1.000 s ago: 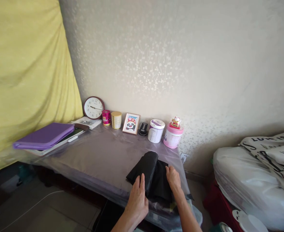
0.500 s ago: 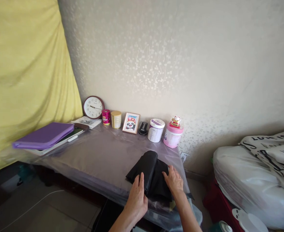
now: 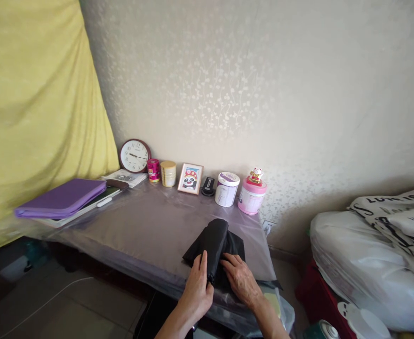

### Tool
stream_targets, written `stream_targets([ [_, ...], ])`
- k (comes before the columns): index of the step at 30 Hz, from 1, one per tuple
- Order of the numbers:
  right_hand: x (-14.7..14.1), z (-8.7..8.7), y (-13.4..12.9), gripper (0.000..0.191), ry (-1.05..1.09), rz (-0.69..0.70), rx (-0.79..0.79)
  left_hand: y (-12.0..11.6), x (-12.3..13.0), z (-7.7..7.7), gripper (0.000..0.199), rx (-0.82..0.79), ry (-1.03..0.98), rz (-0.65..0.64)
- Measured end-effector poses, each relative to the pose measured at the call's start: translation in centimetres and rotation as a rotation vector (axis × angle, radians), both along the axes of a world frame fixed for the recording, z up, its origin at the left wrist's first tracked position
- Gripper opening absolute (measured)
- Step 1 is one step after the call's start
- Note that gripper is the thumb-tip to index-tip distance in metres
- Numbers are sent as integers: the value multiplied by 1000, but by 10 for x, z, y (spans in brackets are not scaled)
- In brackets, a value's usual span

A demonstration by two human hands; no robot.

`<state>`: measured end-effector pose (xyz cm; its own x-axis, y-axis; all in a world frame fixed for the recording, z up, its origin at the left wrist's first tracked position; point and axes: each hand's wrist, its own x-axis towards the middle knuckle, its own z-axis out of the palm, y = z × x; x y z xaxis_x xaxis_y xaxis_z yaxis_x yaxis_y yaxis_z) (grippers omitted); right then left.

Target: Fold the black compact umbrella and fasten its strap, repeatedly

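Observation:
A folded bundle of thin black sheeting (image 3: 216, 242), which looks like a plastic bag, lies near the front right corner of the table. Its middle is a raised, rolled ridge, with flat flaps spreading to both sides. My left hand (image 3: 197, 289) grips the near left side, fingers along the ridge and thumb at its near end. Across the right flap lies my right hand (image 3: 240, 280), its bent fingertips pressed on the material against the ridge. The right thumb is hidden. The hands cover the bundle's near right part.
Along the wall stand a clock (image 3: 135, 156), a pink can (image 3: 154, 170), a yellow-lidded jar (image 3: 168, 174), a panda picture frame (image 3: 190, 179), a black device (image 3: 208, 187), a white tub (image 3: 226, 189) and a pink tub (image 3: 251, 198) under a cat figurine. A purple folder (image 3: 62, 197) lies left.
My right hand has moved left from the bundle's right edge, bringing its fingertips against the ridge. My left hand stays at the near left side of the bundle.

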<state>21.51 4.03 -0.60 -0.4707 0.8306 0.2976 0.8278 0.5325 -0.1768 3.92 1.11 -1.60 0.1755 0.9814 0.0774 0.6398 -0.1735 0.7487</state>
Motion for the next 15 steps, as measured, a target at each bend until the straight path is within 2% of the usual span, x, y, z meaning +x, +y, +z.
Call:
stream_targets([
  [8, -16, 18, -35, 23, -5, 312, -190, -4, 3, 3, 81, -35, 98, -9],
  [10, -14, 23, -37, 28, 82, 316, -236, -6, 4, 3, 83, -35, 129, -9],
  [11, -10, 25, -35, 30, 145, 244, -240, -6, 5, 3, 83, -34, 144, -7],
  [12, -5, 26, -31, 32, 207, 117, -227, -7, 5, 3, 83, -33, 156, -5],
  [15, 19, 22, -9, 31, 285, -424, -129, -7, 7, 3, 83, -26, 170, -2],
])
